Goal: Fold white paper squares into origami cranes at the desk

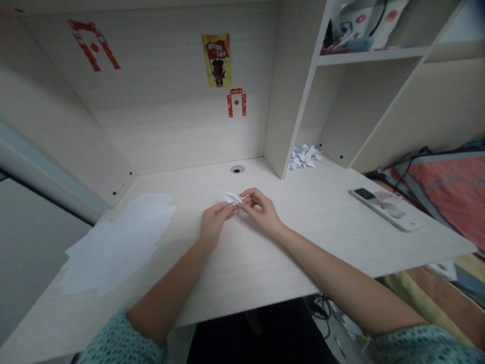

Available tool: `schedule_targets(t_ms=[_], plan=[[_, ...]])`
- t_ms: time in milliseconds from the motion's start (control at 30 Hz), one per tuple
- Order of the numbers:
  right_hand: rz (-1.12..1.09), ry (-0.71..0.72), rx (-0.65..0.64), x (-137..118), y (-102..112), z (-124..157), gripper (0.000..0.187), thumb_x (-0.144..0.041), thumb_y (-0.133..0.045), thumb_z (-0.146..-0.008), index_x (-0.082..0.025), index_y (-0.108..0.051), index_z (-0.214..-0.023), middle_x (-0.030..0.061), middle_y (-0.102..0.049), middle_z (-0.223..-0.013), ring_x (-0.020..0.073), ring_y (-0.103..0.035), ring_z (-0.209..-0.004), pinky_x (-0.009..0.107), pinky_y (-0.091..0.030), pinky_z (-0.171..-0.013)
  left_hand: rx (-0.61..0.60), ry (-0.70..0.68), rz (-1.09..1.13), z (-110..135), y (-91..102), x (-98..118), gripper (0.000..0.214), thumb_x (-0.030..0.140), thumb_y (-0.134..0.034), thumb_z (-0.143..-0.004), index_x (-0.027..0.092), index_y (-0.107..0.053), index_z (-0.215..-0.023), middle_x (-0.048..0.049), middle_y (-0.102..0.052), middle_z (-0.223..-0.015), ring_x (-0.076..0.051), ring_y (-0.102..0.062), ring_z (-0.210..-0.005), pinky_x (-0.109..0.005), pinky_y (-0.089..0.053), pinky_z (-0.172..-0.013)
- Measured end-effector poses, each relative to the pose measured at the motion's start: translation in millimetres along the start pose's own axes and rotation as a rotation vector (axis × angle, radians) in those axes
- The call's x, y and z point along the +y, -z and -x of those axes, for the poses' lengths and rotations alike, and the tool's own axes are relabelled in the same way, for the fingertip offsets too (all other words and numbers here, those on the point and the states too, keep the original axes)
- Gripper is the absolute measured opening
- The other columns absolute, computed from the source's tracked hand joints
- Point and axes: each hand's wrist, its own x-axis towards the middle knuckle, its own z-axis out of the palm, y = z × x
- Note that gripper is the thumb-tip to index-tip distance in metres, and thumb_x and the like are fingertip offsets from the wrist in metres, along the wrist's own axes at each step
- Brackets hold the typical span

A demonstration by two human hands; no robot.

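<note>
The left hand (pixel 214 223) and right hand (pixel 262 211) grip a small folded paper (pixel 230 196) between their fingers above the middle of the surface (pixel 261 265), well back from its front edge, with open room beside the loose paper sheets (pixel 117 242).

Paper sheets (pixel 117 242) left, folded paper (pixel 303 156) behind, device (pixel 384 208) right

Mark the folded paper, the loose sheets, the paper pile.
Folded paper (pixel 228 196), head view, exposed tip.
Loose sheets (pixel 121 240), head view, middle of spread.
Paper pile (pixel 304 156), head view, pile's centre.
</note>
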Motion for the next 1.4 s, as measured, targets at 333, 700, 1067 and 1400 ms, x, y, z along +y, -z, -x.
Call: schedule_targets(t_ms=[333,700,1067,1400], plan=[[0.095,-0.050,0.041,3.5,-0.6,0.0,0.021,-0.038,-0.059,-0.076,-0.018,-0.063,-0.080,0.0035,-0.066,-0.073,0.0146,-0.058,-0.067,0.026,-0.041,-0.062,0.023,-0.004,-0.056,3.5,-3.3,4.4,0.022,0.031,-0.070,-0.063,0.013,-0.070,-0.076,-0.0055,-0.069,-0.077,-0.016,-0.062,-0.077,-0.031,-0.045,-0.085],[0.258,0.117,-0.067,-2.8,3.1,2.1,0.015,-0.035,-0.059,-0.078,-0.025,-0.068,-0.085,0.0040,-0.067,-0.079,0.0178,-0.055,-0.074,0.031,-0.041,-0.069,0.055,-0.047,-0.067,2.4,-0.6,2.4,0.023,0.035,-0.066,-0.065,0.014,-0.068,-0.074,-0.0068,-0.068,-0.079,-0.016,-0.061,-0.078,-0.031,-0.045,-0.080],[0.286,0.187,-0.162,-1.4,5.2,2.5,0.012,-0.033,-0.060,-0.078,-0.027,-0.070,-0.082,0.0035,-0.069,-0.084,0.0196,-0.057,-0.081,0.034,-0.041,-0.078,0.037,-0.073,-0.093,2.2,-3.7,4.3,0.028,0.038,-0.070,-0.063,0.013,-0.067,-0.075,-0.0052,-0.067,-0.076,-0.016,-0.059,-0.074,-0.029,-0.043,-0.076],[-0.169,-0.233,-0.043,6.1,-1.6,-1.8,0.041,-0.040,-0.073,-0.060,-0.018,-0.064,-0.094,0.0023,-0.067,-0.068,0.0135,-0.058,-0.059,0.025,-0.042,-0.057,0.073,-0.073,-0.152,3.0,-2.6,5.7,0.027,0.041,-0.070,-0.062,0.015,-0.066,-0.066,-0.0014,-0.062,-0.063,-0.013,-0.054,-0.065,-0.024,-0.041,-0.064]])
